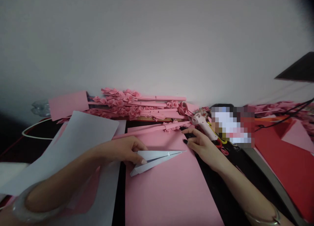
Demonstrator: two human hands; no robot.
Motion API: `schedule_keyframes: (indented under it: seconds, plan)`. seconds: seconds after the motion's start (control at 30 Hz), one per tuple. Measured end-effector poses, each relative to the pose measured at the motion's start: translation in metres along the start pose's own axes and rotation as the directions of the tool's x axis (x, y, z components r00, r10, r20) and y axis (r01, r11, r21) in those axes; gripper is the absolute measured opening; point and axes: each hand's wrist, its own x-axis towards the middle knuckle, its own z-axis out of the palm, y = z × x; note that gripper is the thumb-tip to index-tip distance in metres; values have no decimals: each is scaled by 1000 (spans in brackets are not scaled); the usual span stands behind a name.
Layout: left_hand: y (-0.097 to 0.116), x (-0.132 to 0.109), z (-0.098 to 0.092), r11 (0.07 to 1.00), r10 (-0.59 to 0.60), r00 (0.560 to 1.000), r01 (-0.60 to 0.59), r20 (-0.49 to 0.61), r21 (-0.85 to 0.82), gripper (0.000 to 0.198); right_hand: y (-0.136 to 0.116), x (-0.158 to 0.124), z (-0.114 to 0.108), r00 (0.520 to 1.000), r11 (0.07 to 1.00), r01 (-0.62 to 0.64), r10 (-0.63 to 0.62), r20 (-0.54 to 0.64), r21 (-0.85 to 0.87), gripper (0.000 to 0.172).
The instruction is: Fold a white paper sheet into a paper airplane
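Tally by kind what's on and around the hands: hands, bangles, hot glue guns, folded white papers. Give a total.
Hands: 2 (left hand, right hand)
Bangles: 2 (translucent bangle, metal bangle)
Hot glue guns: 1 (hot glue gun)
Folded white papers: 1 (folded white paper)
Total: 6

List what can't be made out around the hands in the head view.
- Area right of the hot glue gun: covered by a pixelated patch.
- Near end of the folded white paper: hidden by the left hand.
- Dark item: partly hidden by the right hand, so unidentifiable.
- Upper arms: cut off by the bottom edge.
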Motion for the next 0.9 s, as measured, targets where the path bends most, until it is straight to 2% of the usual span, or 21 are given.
schedule_keyframes:
  seconds: [0.13, 0.3, 0.5, 0.63, 0.7, 0.8, 0.9]
  plan:
    - [-4, 3, 0, 999, -18, 999, 17, 33, 35, 29, 3, 1, -1, 1000, 999, 6, -5, 16, -52, 34]
    - [-10, 11, 0, 960, -4, 999, 14, -35, 279, 23, 2, 1, -4, 999, 968, 37, -28, 38, -247, 31]
    - [-11, 13, 2, 977, -11, 1000, 11, -1, 211, 16, 0, -3, -4, 990, 836, 143, -117, 82, -529, 25]
    - [-11, 14, 2, 976, 4, 1000, -2, -10, 218, 16, -2, -5, -5, 976, 715, 211, -191, 105, -666, 12]
    - [-11, 14, 1, 978, 1, 1000, 1, -10, 211, 16, -3, -4, -6, 960, 686, 275, -232, 155, -673, 3]
    - [-11, 14, 1, 979, 5, 1000, -5, 0, 204, 17, -2, -1, -7, 939, 694, 344, -246, 240, -633, 9]
    - [-13, 15, -1, 981, 9, 1000, -13, 20, 194, 17, 2, 3, -8, 940, 704, 338, -227, 253, -625, 8]
